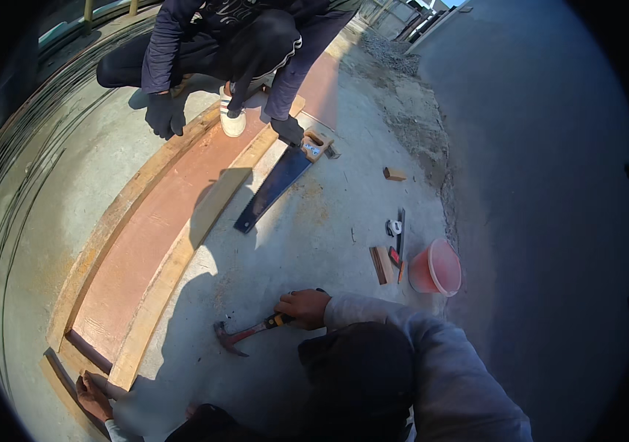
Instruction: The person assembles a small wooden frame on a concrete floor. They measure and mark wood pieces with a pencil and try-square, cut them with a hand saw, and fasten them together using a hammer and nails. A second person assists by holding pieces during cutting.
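My right hand (304, 308) is wrapped round the grip of a claw hammer (249, 333), its head low over the concrete to the left. At the lower left, my left hand (94, 401) has its fingers drawn together against a short wooden crosspiece (85, 359). What, if anything, they pinch is too small to tell. The crosspiece lies across the near end of a long wooden frame, between its left plank (119, 210) and right plank (171, 274). A reddish-brown sheet (141, 239) shows between the planks. Another short board (64, 389) lies beside my left hand.
A co-worker squats at the far end, one gloved hand (287, 130) on a handsaw (277, 188), the other (165, 116) hanging free. On the right are a pink bucket (421, 271), a tape measure (394, 227) and wood offcuts (382, 265). Steel rods (31, 158) line the left.
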A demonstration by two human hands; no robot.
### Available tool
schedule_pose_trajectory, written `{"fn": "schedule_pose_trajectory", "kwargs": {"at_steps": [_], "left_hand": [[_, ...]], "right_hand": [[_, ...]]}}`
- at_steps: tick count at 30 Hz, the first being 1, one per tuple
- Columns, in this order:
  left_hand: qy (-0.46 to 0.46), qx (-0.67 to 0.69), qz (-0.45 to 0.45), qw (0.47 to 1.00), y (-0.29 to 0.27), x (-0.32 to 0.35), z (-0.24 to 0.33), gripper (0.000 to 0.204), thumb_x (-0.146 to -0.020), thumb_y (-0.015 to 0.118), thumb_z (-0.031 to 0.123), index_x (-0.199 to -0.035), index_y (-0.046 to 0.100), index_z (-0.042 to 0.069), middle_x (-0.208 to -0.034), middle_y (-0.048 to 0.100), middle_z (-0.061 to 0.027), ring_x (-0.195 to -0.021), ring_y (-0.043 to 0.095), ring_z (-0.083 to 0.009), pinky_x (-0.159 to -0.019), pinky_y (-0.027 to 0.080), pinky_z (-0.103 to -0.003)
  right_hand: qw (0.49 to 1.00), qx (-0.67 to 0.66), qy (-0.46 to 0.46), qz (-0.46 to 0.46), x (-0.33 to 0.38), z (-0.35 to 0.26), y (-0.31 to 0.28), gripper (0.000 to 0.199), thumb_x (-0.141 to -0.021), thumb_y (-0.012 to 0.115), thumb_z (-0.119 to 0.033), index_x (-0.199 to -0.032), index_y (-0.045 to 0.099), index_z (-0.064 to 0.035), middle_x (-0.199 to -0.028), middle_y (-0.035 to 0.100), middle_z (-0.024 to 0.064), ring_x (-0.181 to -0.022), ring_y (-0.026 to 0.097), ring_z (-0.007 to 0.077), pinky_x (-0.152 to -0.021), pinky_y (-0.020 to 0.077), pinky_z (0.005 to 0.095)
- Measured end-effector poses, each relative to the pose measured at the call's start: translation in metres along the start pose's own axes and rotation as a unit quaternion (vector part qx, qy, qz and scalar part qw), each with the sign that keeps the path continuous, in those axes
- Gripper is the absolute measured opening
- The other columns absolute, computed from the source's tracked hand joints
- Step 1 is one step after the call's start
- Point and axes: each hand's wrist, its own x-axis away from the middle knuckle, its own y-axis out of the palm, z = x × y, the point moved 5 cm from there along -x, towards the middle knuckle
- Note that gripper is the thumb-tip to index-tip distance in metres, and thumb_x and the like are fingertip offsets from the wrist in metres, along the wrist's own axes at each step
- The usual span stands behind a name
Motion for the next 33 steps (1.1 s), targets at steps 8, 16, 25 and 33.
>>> {"fn": "schedule_pose_trajectory", "kwargs": {"at_steps": [8,16,25,33], "left_hand": [[0.085,0.164,-0.152,0.971,0.182,0.174,0.151,0.040,-0.102,0.050,0.040,-0.126,0.056,0.010,-0.113,0.061,-0.0115,-0.103,0.056,-0.0248,-0.091,0.041,-0.043],[-0.450,0.540,-0.446,0.554,0.418,0.554,0.191,0.045,-0.104,0.038,0.044,-0.146,0.036,0.028,-0.141,0.045,-0.0008,-0.131,0.042,-0.0187,-0.112,0.027,-0.045],[-0.232,0.361,-0.589,0.685,0.431,0.560,0.165,0.031,-0.105,0.037,0.033,-0.134,0.042,0.023,-0.139,0.047,0.0020,-0.120,0.050,-0.0164,-0.101,0.039,-0.041],[-0.216,0.222,-0.604,0.734,0.408,0.571,0.230,0.032,-0.104,0.039,0.031,-0.133,0.043,0.021,-0.135,0.049,0.0003,-0.116,0.052,-0.0172,-0.098,0.041,-0.040]], "right_hand": [[0.954,-0.194,0.095,0.209,0.067,0.060,0.059,0.033,-0.090,0.066,-0.016,-0.120,0.057,-0.0047,-0.113,0.059,0.0158,-0.107,0.060,0.0355,-0.090,0.0505,0.0468],[0.622,-0.161,0.388,0.660,0.355,0.198,0.031,0.014,-0.095,0.061,-0.004,-0.108,0.065,0.0017,-0.098,0.065,0.0164,-0.085,0.067,0.0265,-0.075,0.0526,0.0337],[0.610,-0.200,0.634,0.430,0.534,0.373,0.116,0.021,-0.088,0.060,-0.009,-0.105,0.072,-0.0037,-0.098,0.072,0.0191,-0.094,0.069,0.0355,-0.088,0.0529,0.0425],[0.706,-0.144,0.593,0.360,0.482,0.443,0.117,0.029,-0.094,0.054,-0.012,-0.114,0.073,-0.0170,-0.120,0.068,0.0175,-0.110,0.065,0.0360,-0.098,0.0503,0.0431]]}}
